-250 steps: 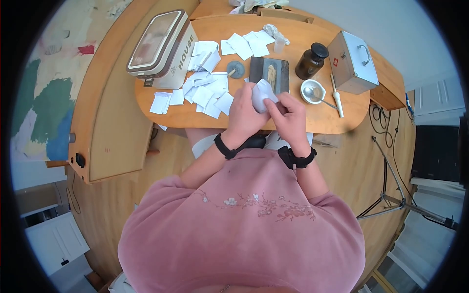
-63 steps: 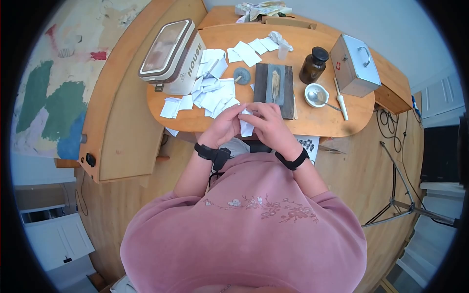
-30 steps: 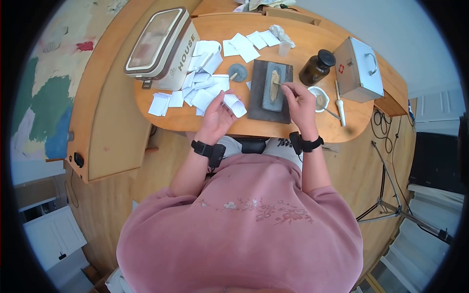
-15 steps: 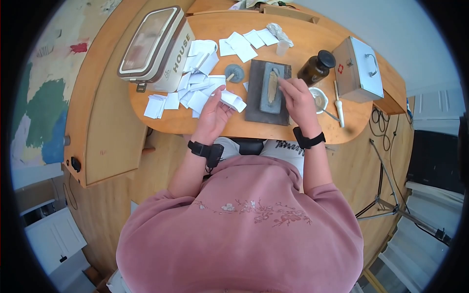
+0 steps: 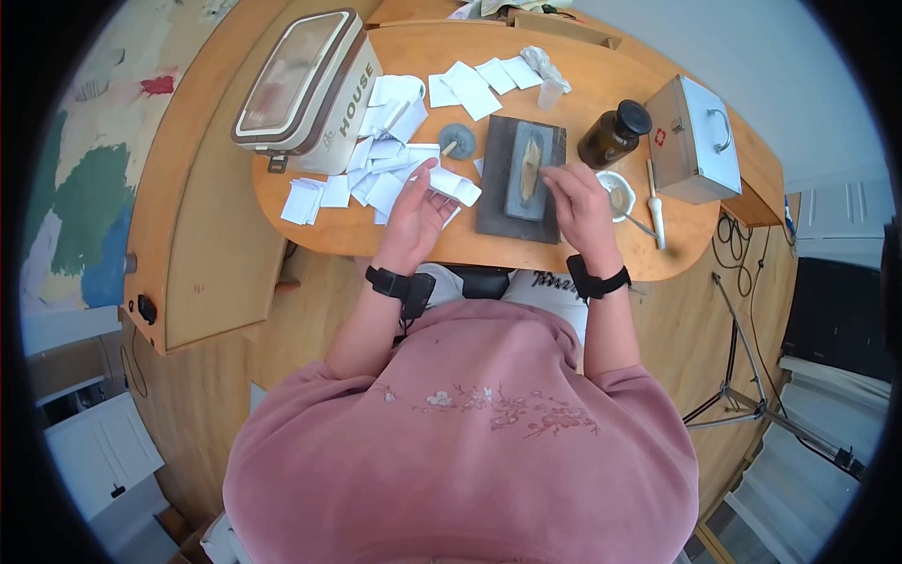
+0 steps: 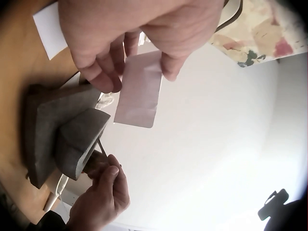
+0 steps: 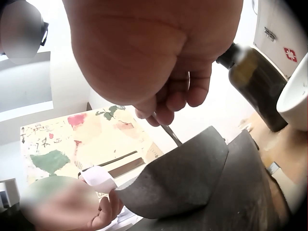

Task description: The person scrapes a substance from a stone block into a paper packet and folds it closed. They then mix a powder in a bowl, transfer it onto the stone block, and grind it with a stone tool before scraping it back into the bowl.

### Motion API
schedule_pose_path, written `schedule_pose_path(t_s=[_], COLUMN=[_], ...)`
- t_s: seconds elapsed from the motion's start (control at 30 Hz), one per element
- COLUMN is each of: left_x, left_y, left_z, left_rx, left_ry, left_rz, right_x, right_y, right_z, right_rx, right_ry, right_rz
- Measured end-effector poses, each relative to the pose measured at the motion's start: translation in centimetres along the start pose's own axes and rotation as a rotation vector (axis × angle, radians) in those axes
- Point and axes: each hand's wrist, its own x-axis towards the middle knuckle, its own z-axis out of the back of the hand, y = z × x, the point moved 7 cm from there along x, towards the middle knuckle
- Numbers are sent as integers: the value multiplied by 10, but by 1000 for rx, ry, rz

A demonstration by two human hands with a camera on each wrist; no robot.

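My left hand (image 5: 410, 226) holds a small folded white paper packet (image 5: 455, 187) between thumb and fingers, just left of a grey boat-shaped grinding trough (image 5: 519, 209). Tan powder (image 5: 531, 169) lies along the trough's hollow, and its base is a dark slab (image 5: 490, 218). At the trough's right side, my right hand (image 5: 584, 209) pinches a thin metal tool (image 7: 169, 134) that reaches down past the rim. The tool's tip is hidden inside the trough in both wrist views. In the left wrist view the packet (image 6: 139, 91) hangs near the trough, apart from it.
Loose white paper squares (image 5: 385, 179) pile up on the left beside a "HOUSE" box (image 5: 348, 117). A round grey grinding wheel (image 5: 457, 141) with a stick stands behind. On the right are a brown jar (image 5: 611, 141), a white mortar (image 5: 613, 193) with a spoon, and a metal case (image 5: 695, 141).
Both hands were folding the paper together; they have since parted. The left keeps the packet, moved left, while the right has taken up the thin tool and works at the trough.
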Motion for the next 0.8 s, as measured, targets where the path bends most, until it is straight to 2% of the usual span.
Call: schedule_pose_path(t_s=[0.1, 0.23, 0.43, 0.53, 0.63, 0.73, 0.8], left_x=[1, 2, 0, -2, -3, -2, -3], left_y=[4, 2, 1, 1, 4, 4, 1], left_z=[1, -3, -7, -6, -2, -4, -7], left_rx=[11, 9, 11, -3, -11, 10, 10], left_ry=[11, 13, 41, 22, 1, 35, 44], left_rz=[5, 1, -4, -10, 5, -1, -10], right_x=[8, 4, 5, 3, 8, 7, 1], right_y=[1, 0, 3, 1, -3, -18, -21], right_z=[4, -2, -1, -3, 0, -3, -8], right_rx=[-86, -49, -94, -4, -33, 56, 128], right_ry=[-65, -25, -73, -27, -110, -103, 15], right_rz=[11, 9, -11, -108, -110, -158, -211])
